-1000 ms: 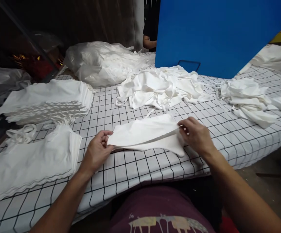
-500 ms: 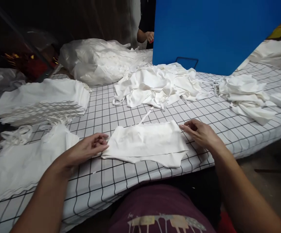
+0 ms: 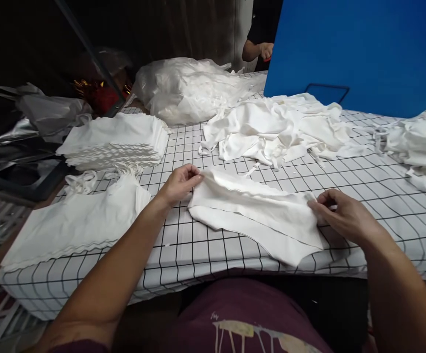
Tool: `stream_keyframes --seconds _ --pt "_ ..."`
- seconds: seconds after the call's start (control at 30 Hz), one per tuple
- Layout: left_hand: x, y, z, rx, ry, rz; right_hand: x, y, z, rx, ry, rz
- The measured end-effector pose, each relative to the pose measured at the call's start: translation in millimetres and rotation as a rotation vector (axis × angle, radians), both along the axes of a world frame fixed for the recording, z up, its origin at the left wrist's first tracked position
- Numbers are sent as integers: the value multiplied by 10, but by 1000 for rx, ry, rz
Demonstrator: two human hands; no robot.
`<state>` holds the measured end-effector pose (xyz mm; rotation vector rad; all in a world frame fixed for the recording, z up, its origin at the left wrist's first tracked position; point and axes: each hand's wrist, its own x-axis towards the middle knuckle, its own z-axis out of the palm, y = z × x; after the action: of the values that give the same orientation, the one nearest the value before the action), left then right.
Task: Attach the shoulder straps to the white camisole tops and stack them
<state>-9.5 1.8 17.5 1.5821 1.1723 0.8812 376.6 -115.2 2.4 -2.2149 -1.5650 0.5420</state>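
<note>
A blue board (image 3: pixel 356 54) stands along the counter (image 3: pixel 205 250) far edge, loose white cloth (image 3: pixel 275 127) heaped before it; folded stacks (image 3: pixel 113 142) sit toward the left edge. Near the front edge, the white garment piece (image 3: pixel 257 215) is pinched by left hand (image 3: pixel 179 184) and right hand (image 3: pixel 345 215), where half a second ago both lay open beside it.

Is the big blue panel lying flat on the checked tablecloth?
No, the big blue panel stands upright at the far side of the black-and-white checked tablecloth, behind the loose heap of white cloth pieces.
</note>
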Motion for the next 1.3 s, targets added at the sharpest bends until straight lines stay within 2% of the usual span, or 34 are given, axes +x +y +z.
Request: stream_keyframes --seconds 0.1,0.2,0.23,0.3,0.33,0.4,0.47,0.5,0.63,0.7,0.77,0.9,1.07,1.2,1.3 --pt "255 26 224 50 -36 -151 -234 47 228 197 -28 111" --pt "587 17 485 113 2 -334 -620 206 601 408 -23 409" --pt "682 9 566 146 9 -388 -743 277 743 443 -42 500" --pt "816 -21 706 238 17 -428 -933 431 1026 386 -78 623" --pt "852 -46 762 302 22 -389 -994 508 1160 321 -88 642" --pt "872 -133 847 455 22 -202 -1061 650 1402 213 -74 616" --pt "862 -272 904 565 4 -37 -1089 770 1602 201 20 564" --pt "861 -357 928 580 -9 -24 -1105 818 1686 225 102 551" --pt "934 -639 1044 457 -1 -218 -1288 885 1943 267 574 567" --pt "987 -675 1117 452 4 -199 -1446 816 2041 224 782 555" --pt "1009 -648 1182 517 -10 -135 -1603 701 2124 204 921 519" --pt "935 -577 1211 585 47 -107 -1778 514 2252 306 1067 431" --pt "694 -627 1002 422 191 -93 -1781 541 2405 530 1152 349" --pt "271 -742 833 302 130 -175 -1704 573 2490 644 1147 338" --pt "-169 -853 877 258 58 -169 -1589 509 2519 641 1192 347"
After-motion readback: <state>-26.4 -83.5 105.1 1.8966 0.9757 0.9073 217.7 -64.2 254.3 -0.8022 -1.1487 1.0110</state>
